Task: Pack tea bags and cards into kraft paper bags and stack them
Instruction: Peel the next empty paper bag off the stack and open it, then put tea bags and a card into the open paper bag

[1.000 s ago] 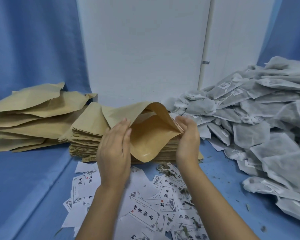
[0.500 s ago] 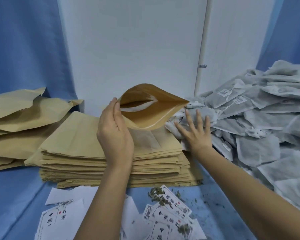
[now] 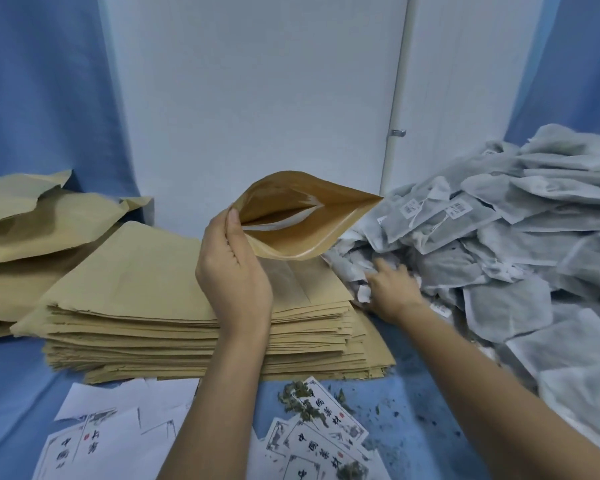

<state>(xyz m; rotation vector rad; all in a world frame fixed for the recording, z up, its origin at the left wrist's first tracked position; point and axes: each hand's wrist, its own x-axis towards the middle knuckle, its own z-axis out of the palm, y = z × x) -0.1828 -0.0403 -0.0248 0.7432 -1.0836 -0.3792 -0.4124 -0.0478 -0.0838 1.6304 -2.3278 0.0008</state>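
One brown kraft paper bag (image 3: 302, 226) was pinched at its rim by the left hand (image 3: 234, 271), its mouth gaping toward the right hand (image 3: 392, 289), which was sunk among grey mesh tea bags (image 3: 506, 299) just beyond, grip unclear.

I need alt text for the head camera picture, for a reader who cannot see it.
A person's left hand holds an open kraft paper bag over a stack of flat bags, while the right hand reaches into a pile of tea bags at the right. Printed cards lie in front.
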